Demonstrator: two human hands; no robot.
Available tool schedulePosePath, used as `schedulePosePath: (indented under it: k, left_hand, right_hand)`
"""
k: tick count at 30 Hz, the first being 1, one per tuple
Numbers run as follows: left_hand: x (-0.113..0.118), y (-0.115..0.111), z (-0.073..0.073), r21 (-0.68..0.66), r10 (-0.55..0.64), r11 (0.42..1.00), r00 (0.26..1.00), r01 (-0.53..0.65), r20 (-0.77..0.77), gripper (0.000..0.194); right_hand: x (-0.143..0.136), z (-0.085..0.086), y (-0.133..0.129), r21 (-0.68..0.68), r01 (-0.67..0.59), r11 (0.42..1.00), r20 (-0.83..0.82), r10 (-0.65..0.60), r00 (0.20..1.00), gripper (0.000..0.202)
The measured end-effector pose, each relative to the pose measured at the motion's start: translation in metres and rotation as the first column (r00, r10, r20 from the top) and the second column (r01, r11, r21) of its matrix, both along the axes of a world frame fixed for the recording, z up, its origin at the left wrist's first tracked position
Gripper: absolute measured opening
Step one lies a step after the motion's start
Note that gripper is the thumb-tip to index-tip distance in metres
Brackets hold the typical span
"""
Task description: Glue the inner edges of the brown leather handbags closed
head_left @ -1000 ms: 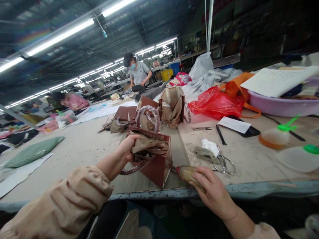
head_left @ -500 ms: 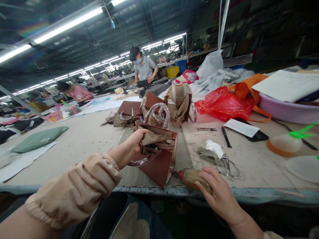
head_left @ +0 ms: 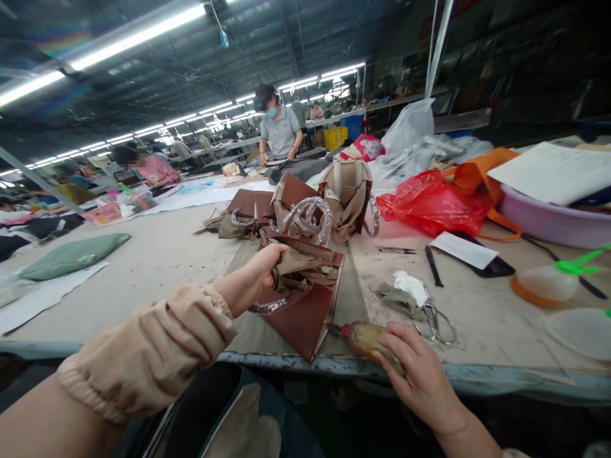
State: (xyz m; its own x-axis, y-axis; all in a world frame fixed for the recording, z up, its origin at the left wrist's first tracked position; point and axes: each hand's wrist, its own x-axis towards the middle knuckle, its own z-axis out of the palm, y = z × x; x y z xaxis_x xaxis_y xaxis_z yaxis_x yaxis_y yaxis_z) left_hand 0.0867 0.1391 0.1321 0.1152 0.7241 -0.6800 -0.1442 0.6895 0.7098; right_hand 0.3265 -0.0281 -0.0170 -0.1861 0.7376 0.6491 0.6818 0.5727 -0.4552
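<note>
A reddish-brown bag piece (head_left: 301, 321) with tan lining and a plastic-wrapped handle rests near the table's front edge. My left hand (head_left: 270, 267) is closed on the bag's tan lining (head_left: 305, 270) at its upper left side. In my right hand (head_left: 415, 362) is a squeeze bottle (head_left: 370, 340) with a red-collared thin nozzle, which points left. The nozzle tip is at the bag's right edge; whether it touches cannot be made out. Scissors (head_left: 436, 323) and a crumpled cloth scrap (head_left: 398, 299) lie above my right hand.
More brown bags (head_left: 346, 197) stand behind. Right: red plastic bag (head_left: 432, 207), purple basin (head_left: 548, 213), black pen-like tool (head_left: 433, 266), green-capped bottle (head_left: 548, 280). Left: green cloth bundle (head_left: 76, 254). A person in grey (head_left: 281, 130) works across the table.
The bottle nozzle has moved slightly left to the bag's edge. The view has shifted a little. My left hand keeps its hold on the lining.
</note>
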Motion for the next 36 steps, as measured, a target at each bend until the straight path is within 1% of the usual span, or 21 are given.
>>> schedulePosePath:
  k: [3,4,8,13,16,20,23,25,28,30,33,36]
  left_hand:
    - [0.004,-0.002,0.003,0.029,-0.031,0.999,0.995,0.034,-0.091,0.026]
    - [0.005,-0.002,0.003,0.035,-0.028,0.999,0.995,0.031,-0.096,0.025]
    - [0.007,0.001,-0.001,0.041,-0.037,0.998,0.996,0.041,-0.079,0.027]
    - [0.005,0.005,-0.005,0.03,-0.114,0.993,0.993,0.114,-0.016,0.031]
    - [0.005,0.005,-0.002,0.045,-0.114,0.992,0.992,0.117,-0.059,0.029]
    - [0.009,0.002,0.003,0.058,-0.047,0.997,0.988,0.056,-0.149,0.026]
    - [0.012,0.001,0.005,0.067,-0.018,0.997,0.989,0.028,-0.146,0.028]
    - [0.013,0.001,0.005,0.066,-0.009,0.998,0.988,0.019,-0.155,0.03]
    - [0.012,0.0,0.004,0.065,-0.008,0.998,0.987,0.019,-0.159,0.031]
    - [0.011,0.001,0.003,0.075,-0.003,0.997,0.99,0.014,-0.138,0.032]
    - [0.009,0.002,0.001,0.066,0.007,0.998,0.992,0.001,-0.126,0.028]
    - [0.007,0.004,-0.001,0.045,-0.007,0.999,0.995,0.012,-0.104,0.025]
  right_hand:
    - [0.001,0.001,0.0,0.043,-0.031,0.999,0.029,0.029,0.999,0.02]
    - [0.002,0.001,0.001,0.065,-0.042,0.997,0.04,0.039,0.998,0.023]
    - [0.004,0.004,0.0,0.159,-0.074,0.984,0.078,0.062,0.995,0.034]
    - [0.006,0.008,-0.001,0.238,-0.082,0.968,0.149,0.048,0.988,0.039]
    - [0.003,0.007,-0.002,0.213,-0.102,0.972,0.177,0.065,0.982,0.039]
    - [-0.002,0.004,-0.004,0.112,-0.142,0.983,0.181,0.121,0.976,0.038]
    - [-0.005,0.002,-0.004,0.047,-0.168,0.985,0.17,0.158,0.973,0.036]
    - [-0.005,0.0,-0.004,0.029,-0.156,0.987,0.124,0.152,0.981,0.032]
    - [-0.004,-0.004,-0.002,0.023,-0.094,0.995,0.043,0.093,0.995,0.022]
    - [-0.004,-0.006,0.0,0.029,-0.058,0.998,0.017,0.057,0.998,0.019]
    - [-0.003,-0.01,0.002,0.064,-0.027,0.998,-0.013,0.027,1.0,0.02]
    - [-0.001,-0.011,0.005,0.131,0.008,0.991,-0.045,-0.002,0.999,0.027]
